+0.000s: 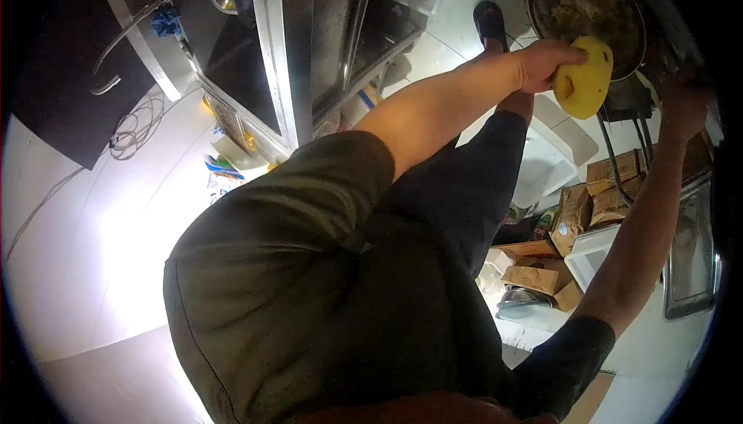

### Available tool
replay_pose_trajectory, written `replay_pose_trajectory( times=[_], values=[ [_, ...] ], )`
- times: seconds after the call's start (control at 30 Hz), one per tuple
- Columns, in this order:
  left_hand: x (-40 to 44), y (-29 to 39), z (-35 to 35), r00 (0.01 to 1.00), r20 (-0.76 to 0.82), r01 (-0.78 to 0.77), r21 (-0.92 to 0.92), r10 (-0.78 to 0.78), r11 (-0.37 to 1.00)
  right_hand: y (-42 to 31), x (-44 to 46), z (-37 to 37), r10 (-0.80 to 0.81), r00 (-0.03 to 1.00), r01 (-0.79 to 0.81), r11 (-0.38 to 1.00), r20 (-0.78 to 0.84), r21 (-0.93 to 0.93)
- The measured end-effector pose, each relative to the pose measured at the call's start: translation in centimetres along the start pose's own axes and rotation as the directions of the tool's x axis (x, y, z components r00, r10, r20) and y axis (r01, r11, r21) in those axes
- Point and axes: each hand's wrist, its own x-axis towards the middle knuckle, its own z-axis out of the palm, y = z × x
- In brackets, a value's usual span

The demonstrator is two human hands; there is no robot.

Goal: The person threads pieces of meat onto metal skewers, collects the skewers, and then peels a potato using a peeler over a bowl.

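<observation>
A flat, rounded yellow piece point(586, 79) with small dark marks is gripped in my left hand point(539, 65), its fingers closed on the near edge. Just beyond it is a round metal pan or basket point(532, 2) with yellowish-brown, leafy-looking contents, partly covered by the yellow piece at its lower rim. My right hand point(684, 106) is at the far right, beside the dark area below the pan. Shadow and blur hide its fingers, so whether it holds anything does not show.
Cardboard boxes point(573, 211), a white tub point(548, 162) and a metal-framed panel point(691, 250) lie at the right. Metal equipment point(290, 52) stands at the upper left. A loose cable point(138, 131) lies on the pale floor. My foot in a dark shoe point(489, 23) is near the top.
</observation>
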Motion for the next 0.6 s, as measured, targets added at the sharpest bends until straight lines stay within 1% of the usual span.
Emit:
replay_pose_trajectory(
  times=[0.03,0.1,0.13,0.17,0.2,0.23,0.27,0.3,0.33,0.37,0.4,0.43,0.47,0.5,0.53,0.57,0.6],
  values=[
    [0.3,0.0,0.0,0.999,-0.036,0.010,-0.017,-0.011,1.000,-0.9,0.3,-1.9,-0.009,1.000,0.008,0.998,-0.007,-0.059],
    [1.4,-0.8,-0.9,0.988,0.039,-0.157,0.169,0.152,0.973,-2.7,0.8,-6.1,-0.026,0.999,0.022,0.984,-0.022,-0.175],
    [1.8,-0.7,-1.4,0.967,0.094,-0.253,0.259,0.237,0.932,-4.2,0.6,-7.7,0.117,0.993,-0.117,0.993,0.026,-0.002],
    [1.9,-0.4,-1.7,0.978,0.101,-0.200,0.203,0.183,0.959,-5.2,1.1,-10.0,0.180,0.981,-0.190,0.968,0.073,0.164],
    [1.8,-0.2,-1.7,0.984,0.116,-0.151,0.150,0.134,0.977,-6.2,1.6,-12.4,0.242,0.963,-0.268,0.909,0.118,0.319],
    [1.7,0.4,-1.4,0.987,0.137,-0.099,0.104,0.084,0.990,-6.9,1.8,-13.4,0.364,0.922,-0.380,0.778,0.136,0.500],
    [0.2,1.1,0.0,0.949,0.182,-0.310,0.407,0.256,0.859,-7.6,2.1,-14.5,0.479,0.865,-0.448,0.600,0.150,0.663],
    [0.2,1.3,0.4,0.985,0.064,-0.170,0.271,0.158,0.948,-7.5,1.8,-13.4,0.468,0.873,-0.448,0.660,0.137,0.602],
    [0.3,1.6,0.9,0.997,-0.054,-0.051,0.099,0.056,0.994,-6.6,1.2,-11.7,0.452,0.882,-0.450,0.720,0.134,0.528],
    [0.3,1.9,1.0,0.999,-0.036,-0.023,0.027,0.024,0.999,-5.1,0.6,-8.7,0.411,0.908,-0.394,0.779,0.077,0.487],
    [0.0,1.9,1.0,1.000,-0.017,0.009,-0.047,-0.010,0.999,-4.6,0.7,-8.4,0.365,0.930,-0.339,0.832,0.026,0.439],
    [-0.3,1.9,1.1,0.999,0.008,0.046,-0.121,-0.045,0.992,-4.2,0.3,-8.1,0.308,0.951,-0.283,0.860,0.009,0.424],
    [-0.6,2.1,1.4,0.999,0.015,0.053,-0.145,-0.051,0.988,-3.7,-0.1,-7.9,0.250,0.968,-0.225,0.884,-0.008,0.410],
    [-0.7,1.8,1.4,0.996,0.040,0.080,-0.175,-0.074,0.981,-4.0,0.0,-9.2,0.190,0.981,-0.166,0.904,-0.024,0.394],
    [-0.6,1.7,1.1,0.993,0.065,0.106,-0.201,-0.094,0.974,-3.2,0.1,-7.9,0.182,0.974,-0.127,0.932,-0.133,0.339],
    [-0.5,2.1,0.7,0.990,0.088,0.128,-0.218,-0.111,0.968,-3.1,-0.2,-6.4,0.340,0.939,-0.263,0.803,-0.049,0.534],
    [-0.5,2.4,0.8,0.993,0.081,0.105,-0.201,-0.091,0.974,-4.5,0.5,-8.3,0.492,0.870,-0.370,0.597,0.039,0.712]
  ],
)
